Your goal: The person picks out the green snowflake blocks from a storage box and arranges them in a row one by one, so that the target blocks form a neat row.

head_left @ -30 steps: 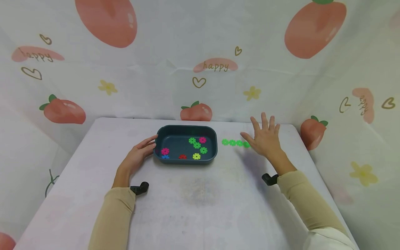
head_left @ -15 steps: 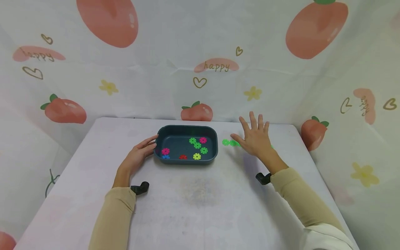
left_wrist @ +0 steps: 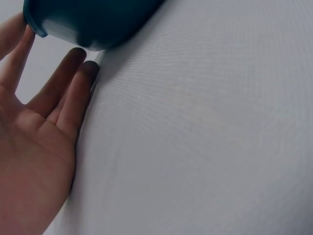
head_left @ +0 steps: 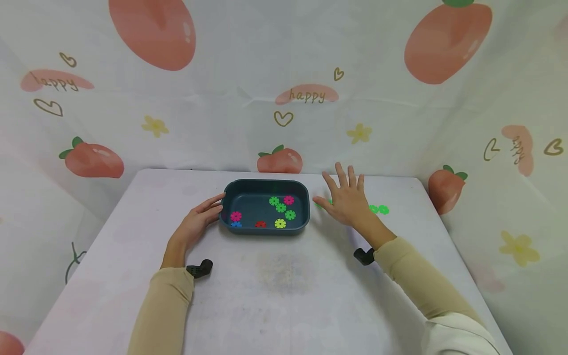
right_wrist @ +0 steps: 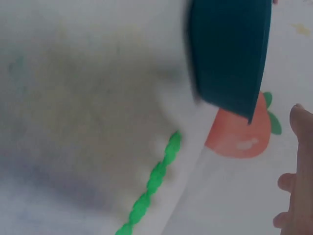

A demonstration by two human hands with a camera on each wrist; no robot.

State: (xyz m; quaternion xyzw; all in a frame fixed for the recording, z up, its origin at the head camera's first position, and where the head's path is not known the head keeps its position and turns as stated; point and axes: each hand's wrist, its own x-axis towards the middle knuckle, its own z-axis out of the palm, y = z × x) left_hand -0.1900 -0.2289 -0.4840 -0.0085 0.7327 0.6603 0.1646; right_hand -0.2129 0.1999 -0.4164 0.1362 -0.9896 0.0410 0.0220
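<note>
A dark teal plastic box holds several notched snowflake discs: green, pink, yellow, red and blue. At its left end my left hand touches the wall and rim with fingers extended, as the left wrist view also shows. Right of the box, my right hand hovers with fingers spread and holds nothing. Beneath it a row of green snowflake discs lies on the table, its middle hidden by the hand. The right wrist view shows this green row as a joined line.
The white table has a greyish smudge in front of the box. Behind and at the sides hangs a white cloth printed with fruit and hearts. A thin dark cord shows at the left edge of the table.
My right hand has moved left above the green row towards the box, uncovering the row's right end and covering more of its left part. My left hand stays at the box.
</note>
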